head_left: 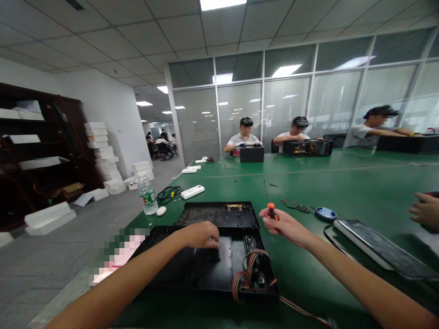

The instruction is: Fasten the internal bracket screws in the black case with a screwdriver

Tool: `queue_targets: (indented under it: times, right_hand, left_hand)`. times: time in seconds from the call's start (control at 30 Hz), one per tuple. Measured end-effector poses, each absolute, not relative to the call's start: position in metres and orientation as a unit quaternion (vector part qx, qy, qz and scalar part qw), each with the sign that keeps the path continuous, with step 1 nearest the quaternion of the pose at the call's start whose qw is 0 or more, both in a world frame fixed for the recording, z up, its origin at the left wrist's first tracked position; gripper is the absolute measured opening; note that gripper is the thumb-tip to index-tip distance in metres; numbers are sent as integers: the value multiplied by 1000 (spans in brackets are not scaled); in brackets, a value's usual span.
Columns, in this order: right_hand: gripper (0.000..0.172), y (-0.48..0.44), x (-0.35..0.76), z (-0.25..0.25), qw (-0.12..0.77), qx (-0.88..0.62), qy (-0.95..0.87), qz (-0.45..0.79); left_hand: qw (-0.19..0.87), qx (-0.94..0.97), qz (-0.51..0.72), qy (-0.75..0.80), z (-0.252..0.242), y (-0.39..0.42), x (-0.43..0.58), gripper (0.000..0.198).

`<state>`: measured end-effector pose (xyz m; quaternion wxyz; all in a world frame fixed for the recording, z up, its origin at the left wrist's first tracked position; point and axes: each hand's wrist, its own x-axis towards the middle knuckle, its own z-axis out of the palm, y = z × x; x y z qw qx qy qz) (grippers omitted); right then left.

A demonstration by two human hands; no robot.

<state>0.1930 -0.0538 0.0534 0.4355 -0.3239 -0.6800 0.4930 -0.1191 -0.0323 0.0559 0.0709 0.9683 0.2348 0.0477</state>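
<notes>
My right hand [283, 225] is closed round the orange-and-black handle of a screwdriver [272, 211], whose thin shaft points up and away, off the right side of the black case. Over the inside of the open black metal case [226, 262], my left hand [201, 235] is curled with fingers bent downward; whatever is in them, if anything, is hidden. Ribbon wires [249, 270] in brown, red and black bundle at the case's right end. Behind the case lies a flat black cover panel [209, 215] with a brass-coloured strip near its right side.
A water bottle [147, 195], black cable [168, 194] and white power strip [192, 192] stand at left. Right are a blue round lid [325, 214], a tablet-like device [380, 246] and another person's hand [425, 211]. Co-workers handle black cases [252, 154] across the green table [295, 176].
</notes>
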Motion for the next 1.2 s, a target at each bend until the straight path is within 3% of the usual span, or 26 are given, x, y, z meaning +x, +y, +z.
queue_targets:
  times: [0.17,0.27,0.4,0.57,0.83,1.03,1.2]
  right_hand:
    - [28,-102,172,35,263,-293,-905,160]
    - [22,-128,167,18,190,-248,-949,29]
    - [26,-141,173,5,171,-192,-964,-66]
    - [26,-148,183,11,166,-125,-975,-73]
    - [27,-136,182,-6,172,-163,-970,-61]
    - [28,-78,176,5,156,-186,-968,-57]
    - [23,-25,168,14,220,-241,-945,-8]
  left_hand:
    - [32,941,114,316,62,-4,-137,26]
    - [121,928,68,347,51,19,-139,29]
    - [222,892,49,391,31,37,-131,34]
    - [231,892,18,387,25,41,-121,28]
    - [-1,960,-9,278,56,27,-116,9]
    - [-22,960,25,278,108,-3,-130,8]
    - [-22,968,12,251,142,-63,-133,9]
